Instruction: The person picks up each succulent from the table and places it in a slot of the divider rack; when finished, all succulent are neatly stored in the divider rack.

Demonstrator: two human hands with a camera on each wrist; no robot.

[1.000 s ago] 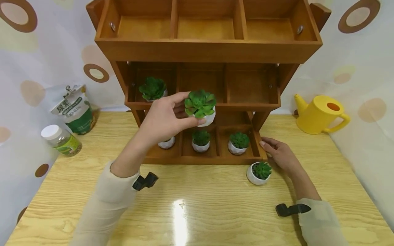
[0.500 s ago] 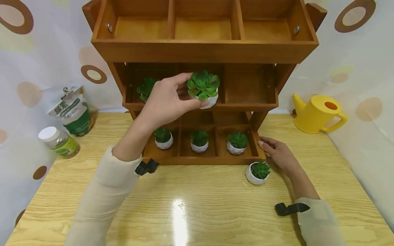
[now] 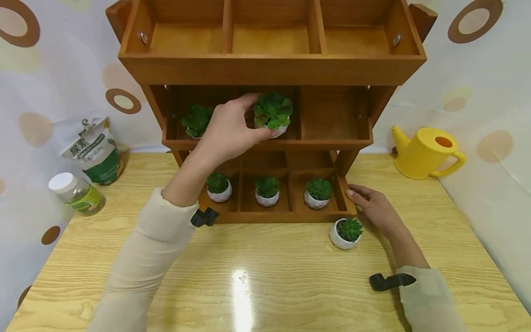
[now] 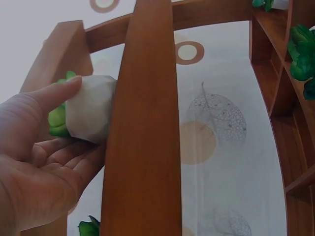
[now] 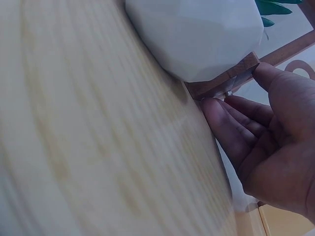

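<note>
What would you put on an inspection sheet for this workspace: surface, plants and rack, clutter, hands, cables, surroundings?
Surface: wood-grain table, bright glare near the front.
Job's things: three-tier wooden rack; held succulent at the middle tier's centre compartment, unclear if resting; left-compartment succulent beside it; bottom-tier succulents, one per compartment; loose succulent on the table by the front right corner.
Clutter: white-capped jar and clipped pouch at left, yellow watering can at right.
Hands: left hand pinches the held pot; right hand touches the rack's lower right end, grip unclear.
Cables: nothing seen.
Surroundings: white backdrop with coloured circles.
</note>
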